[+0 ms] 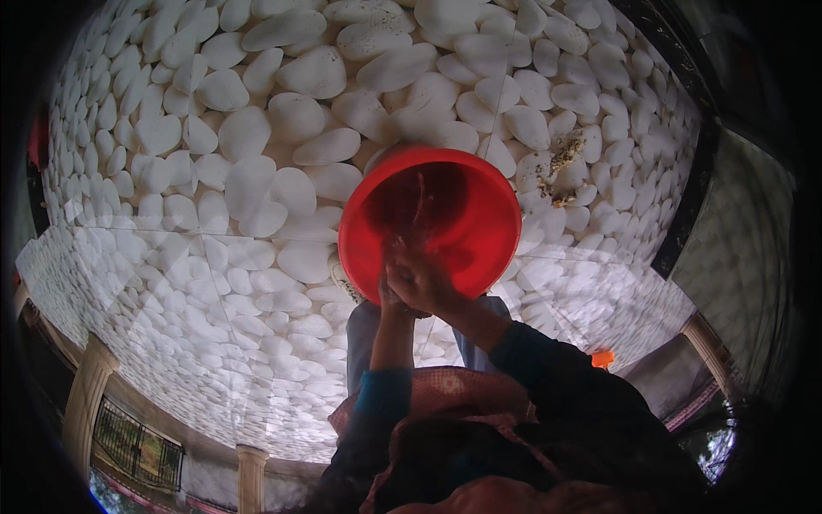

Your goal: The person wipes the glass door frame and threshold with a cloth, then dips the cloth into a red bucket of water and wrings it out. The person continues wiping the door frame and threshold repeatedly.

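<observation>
A round red basin (501, 248) stands in front of me, its wide mouth facing up and its inside in shadow. Over its near part my two hands are pressed together. My right hand (419, 281) lies across my left hand (390, 289), with its fingers curled. Most of the left hand's fingers are hidden behind the right. Whatever they may hold between them cannot be made out. Just past the fingers runs a thin pale streak (419, 195) against the dark red inside; whether it is water or a strand is unclear.
The floor (235, 283) is patterned with white pebbles. Yellowish-brown crumbs (563, 167) lie right of the basin. A small orange object (603, 359) sits near my right elbow. A dark border strip (689, 193) edges the floor at right. Pillars (88, 394) and a railing (137, 443) appear lower left.
</observation>
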Motion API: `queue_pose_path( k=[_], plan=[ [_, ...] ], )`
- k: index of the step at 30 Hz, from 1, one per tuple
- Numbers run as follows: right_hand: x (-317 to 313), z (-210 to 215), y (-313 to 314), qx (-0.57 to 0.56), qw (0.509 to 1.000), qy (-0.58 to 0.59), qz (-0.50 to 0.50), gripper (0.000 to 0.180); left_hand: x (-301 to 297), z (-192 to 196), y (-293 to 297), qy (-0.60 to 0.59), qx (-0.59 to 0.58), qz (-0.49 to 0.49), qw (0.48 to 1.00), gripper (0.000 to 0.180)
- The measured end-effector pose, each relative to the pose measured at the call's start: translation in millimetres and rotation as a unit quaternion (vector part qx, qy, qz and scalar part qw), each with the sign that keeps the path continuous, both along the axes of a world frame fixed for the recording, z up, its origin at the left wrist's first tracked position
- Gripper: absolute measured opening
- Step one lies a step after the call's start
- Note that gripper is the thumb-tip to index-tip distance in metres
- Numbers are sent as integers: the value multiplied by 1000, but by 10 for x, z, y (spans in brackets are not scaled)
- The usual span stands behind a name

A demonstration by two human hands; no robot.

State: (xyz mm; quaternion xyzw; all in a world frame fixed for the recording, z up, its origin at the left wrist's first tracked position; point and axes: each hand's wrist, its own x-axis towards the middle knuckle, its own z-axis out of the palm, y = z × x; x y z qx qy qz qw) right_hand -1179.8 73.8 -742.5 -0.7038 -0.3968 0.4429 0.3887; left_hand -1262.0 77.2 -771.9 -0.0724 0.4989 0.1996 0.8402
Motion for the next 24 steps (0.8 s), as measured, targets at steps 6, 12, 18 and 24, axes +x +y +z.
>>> queue_pose_path(
  k=[6,12,18,24],
  plan=[
    [628,-958,168,-144,971,-188,27,24,179,107,-13,149,46,-44,987,40],
    [919,-1715,-161,-122,951,-285,-13,34,69,158,36,200,20,-50,978,54],
    [702,-1167,-236,-93,974,-183,95,26,44,159,62,194,-60,-114,973,61],
    [394,714,-568,15,979,2,202,24,4,38,121,58,-134,-65,987,49]
  ],
)
